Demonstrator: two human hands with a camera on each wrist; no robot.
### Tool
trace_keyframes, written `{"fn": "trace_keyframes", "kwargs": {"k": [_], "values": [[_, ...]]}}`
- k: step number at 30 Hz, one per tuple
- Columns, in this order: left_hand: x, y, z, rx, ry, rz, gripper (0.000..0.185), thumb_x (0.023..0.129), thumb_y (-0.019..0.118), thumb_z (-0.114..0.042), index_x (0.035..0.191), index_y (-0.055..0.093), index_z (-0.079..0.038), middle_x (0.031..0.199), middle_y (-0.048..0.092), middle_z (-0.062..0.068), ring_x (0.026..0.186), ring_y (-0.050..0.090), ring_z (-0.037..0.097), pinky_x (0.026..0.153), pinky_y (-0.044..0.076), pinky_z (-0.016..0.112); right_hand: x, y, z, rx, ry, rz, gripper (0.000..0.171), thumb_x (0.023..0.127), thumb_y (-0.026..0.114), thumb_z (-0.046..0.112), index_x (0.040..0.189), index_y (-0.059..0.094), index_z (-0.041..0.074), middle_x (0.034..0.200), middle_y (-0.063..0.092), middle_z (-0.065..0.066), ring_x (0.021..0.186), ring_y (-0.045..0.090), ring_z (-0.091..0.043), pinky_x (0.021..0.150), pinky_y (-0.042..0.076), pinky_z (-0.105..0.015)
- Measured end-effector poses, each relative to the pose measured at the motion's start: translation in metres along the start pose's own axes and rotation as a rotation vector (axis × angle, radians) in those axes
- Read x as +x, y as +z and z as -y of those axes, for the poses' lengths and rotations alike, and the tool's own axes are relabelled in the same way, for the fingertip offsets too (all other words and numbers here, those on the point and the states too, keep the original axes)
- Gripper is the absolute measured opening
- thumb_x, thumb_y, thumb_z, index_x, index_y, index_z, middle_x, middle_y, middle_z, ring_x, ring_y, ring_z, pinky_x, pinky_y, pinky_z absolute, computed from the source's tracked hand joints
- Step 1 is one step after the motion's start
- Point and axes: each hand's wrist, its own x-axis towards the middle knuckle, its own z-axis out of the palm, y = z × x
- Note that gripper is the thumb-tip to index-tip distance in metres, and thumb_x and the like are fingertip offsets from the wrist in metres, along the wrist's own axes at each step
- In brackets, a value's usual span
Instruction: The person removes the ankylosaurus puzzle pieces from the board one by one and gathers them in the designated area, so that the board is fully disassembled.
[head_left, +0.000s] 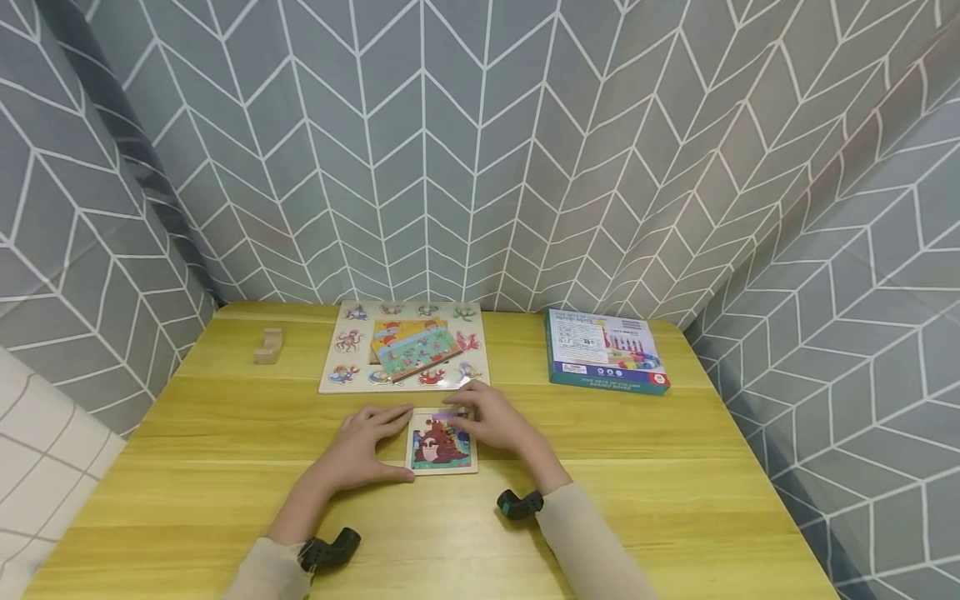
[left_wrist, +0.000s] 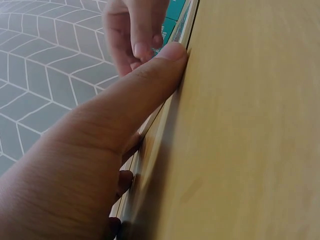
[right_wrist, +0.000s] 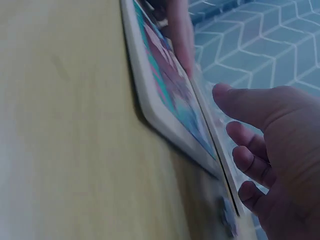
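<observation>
A small framed picture puzzle (head_left: 440, 450) with a brown hedgehog-like figure lies flat on the table. Along its left side, my left hand (head_left: 363, 446) has its thumb at the lower left corner and its fingers stretched to the upper left corner. In the left wrist view the thumb (left_wrist: 172, 51) rests along the frame's edge. My right hand (head_left: 491, 417) is over the puzzle's upper right corner, fingers loosely bent. The right wrist view shows its thumb (right_wrist: 235, 97) and fingers apart with nothing between them. A purple patch of the picture shows beneath those fingertips.
Behind the puzzle lies a large pegged sea-animal board (head_left: 330, 379), with a green picture board (head_left: 420, 352) and a yellow picture board (head_left: 427, 323) stacked on it. A boxed bead set (head_left: 603, 352) stands back right, a small wooden block (head_left: 268, 346) back left. Patterned curtains (head_left: 450, 167) border the table.
</observation>
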Motion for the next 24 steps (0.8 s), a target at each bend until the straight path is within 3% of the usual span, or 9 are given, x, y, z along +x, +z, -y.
{"fn": "trace_keyframes", "kwargs": {"k": [6,18,24], "values": [[0.0,0.0,0.0,0.003,0.005,-0.008,0.105,0.066,0.071,-0.079,0.151,0.043,-0.024,0.155,0.041,-0.007,0.122,0.042,0.02,0.097,0.032,0.049,0.009,0.01,0.01,-0.015,-0.041,0.051,0.029,0.097,0.065,0.031,0.123,0.071,0.02,0.115,0.061,0.003,0.098,0.057,-0.01,0.083,0.047,-0.025],[0.001,-0.001,-0.002,-0.004,0.006,-0.001,0.103,0.067,0.071,-0.077,0.151,0.044,-0.023,0.155,0.042,-0.007,0.123,0.042,0.02,0.096,0.032,0.05,0.014,0.015,0.009,-0.068,-0.039,0.127,0.025,0.097,0.064,0.021,0.121,0.072,0.024,0.118,0.056,0.002,0.095,0.05,-0.009,0.08,0.044,-0.023],[0.001,0.0,-0.001,0.0,0.005,-0.004,0.104,0.066,0.071,-0.078,0.151,0.044,-0.024,0.155,0.041,-0.007,0.122,0.042,0.02,0.096,0.032,0.049,0.013,0.013,0.011,-0.051,-0.005,0.143,0.026,0.095,0.065,0.02,0.12,0.072,0.024,0.117,0.055,0.004,0.099,0.051,-0.009,0.085,0.045,-0.025]]}}
